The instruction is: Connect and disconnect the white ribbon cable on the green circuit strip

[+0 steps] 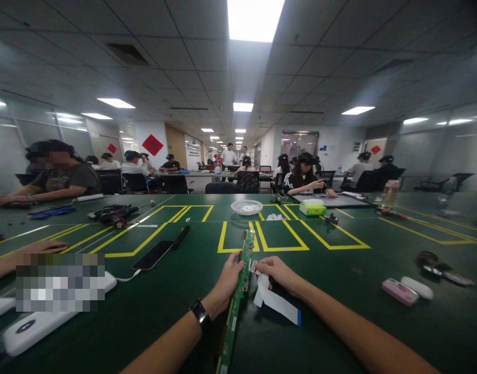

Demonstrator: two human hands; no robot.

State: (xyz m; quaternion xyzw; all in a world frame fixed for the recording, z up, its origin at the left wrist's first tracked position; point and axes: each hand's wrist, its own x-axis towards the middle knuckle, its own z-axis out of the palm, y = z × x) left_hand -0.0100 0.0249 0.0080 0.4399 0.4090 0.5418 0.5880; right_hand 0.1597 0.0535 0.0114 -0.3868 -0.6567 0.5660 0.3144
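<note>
My left hand (229, 278), with a dark watch on its wrist, is closed around a long, narrow green circuit board (234, 317). The board slants from the bottom edge of the view up toward the table's middle. Close to its right edge, my right hand (278, 272) pinches a white flat ribbon cable (279, 305). That cable is folded, and its blue-tipped end hangs to the lower right. Whether its upper end is joined to the board I cannot tell.
Yellow tape outlines (283, 236) mark the green table (176, 311). Beyond the board stands a white basket (247, 208). A phone (155, 255) and a white device (59, 311) lie left; a pink case (400, 292) lies right. Another person's hand (39, 252) rests at far left.
</note>
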